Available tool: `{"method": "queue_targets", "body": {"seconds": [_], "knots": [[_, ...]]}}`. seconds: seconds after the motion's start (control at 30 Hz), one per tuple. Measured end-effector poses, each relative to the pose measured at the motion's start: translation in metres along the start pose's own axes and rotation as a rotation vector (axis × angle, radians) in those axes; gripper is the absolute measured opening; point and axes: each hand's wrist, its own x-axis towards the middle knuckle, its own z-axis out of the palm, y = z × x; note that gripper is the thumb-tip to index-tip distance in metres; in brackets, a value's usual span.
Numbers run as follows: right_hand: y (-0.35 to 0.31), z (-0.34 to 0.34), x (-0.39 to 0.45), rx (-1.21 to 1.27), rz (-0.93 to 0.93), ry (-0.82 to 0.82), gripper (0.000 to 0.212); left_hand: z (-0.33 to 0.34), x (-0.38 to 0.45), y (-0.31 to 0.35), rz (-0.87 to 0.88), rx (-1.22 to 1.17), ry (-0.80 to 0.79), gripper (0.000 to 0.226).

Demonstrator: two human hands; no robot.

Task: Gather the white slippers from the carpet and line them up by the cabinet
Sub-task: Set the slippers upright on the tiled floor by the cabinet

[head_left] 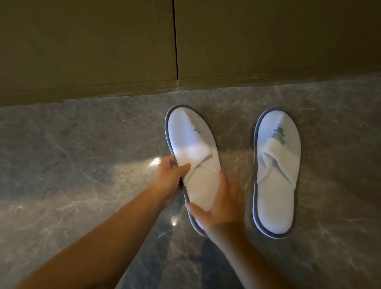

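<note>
Two white slippers with grey rims lie on the grey marble floor, toes toward the olive cabinet point(84, 35). The right slipper point(275, 173), with a green logo on its toe, lies flat and untouched. The left slipper point(191, 144) is slightly tilted to the left. My left hand point(171, 179) grips its left edge, thumb on top. My right hand point(221, 205) rests flat over its heel end with fingers spread, hiding the heel.
The cabinet's base runs across the top, with a vertical door seam point(175, 35) above the left slipper. Polished marble floor point(60, 157) spreads left and right, with bright light reflections near my left hand.
</note>
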Motion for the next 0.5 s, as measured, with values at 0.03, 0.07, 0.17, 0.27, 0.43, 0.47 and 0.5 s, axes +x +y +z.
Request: {"method": "queue_targets", "body": {"seconds": [0.03,0.07,0.17,0.27,0.43,0.47,0.5], "knots": [[-0.004,0.005,-0.002,-0.003,0.029,-0.009,0.104,0.000,0.000,0.000,0.011,-0.009,-0.017,0.023],[-0.007,0.008,-0.002,0.004,0.055,-0.009,0.105,-0.001,0.000,0.000,0.020,-0.016,-0.037,0.017],[-0.009,0.009,-0.003,-0.015,0.050,-0.005,0.109,-0.003,0.001,0.001,0.039,-0.034,-0.088,0.007],[-0.013,0.009,-0.004,-0.038,0.025,-0.007,0.110,-0.006,-0.001,0.004,0.049,-0.077,-0.135,0.009],[-0.002,-0.005,0.009,-0.108,-0.020,0.142,0.103,-0.024,-0.003,-0.006,0.261,0.357,-0.040,0.040],[0.002,-0.009,0.014,-0.126,-0.018,0.171,0.101,-0.033,-0.002,-0.009,0.342,0.512,0.022,0.050],[0.005,-0.012,0.019,-0.137,-0.012,0.192,0.099,-0.041,-0.002,-0.011,0.416,0.646,0.062,0.058]]}}
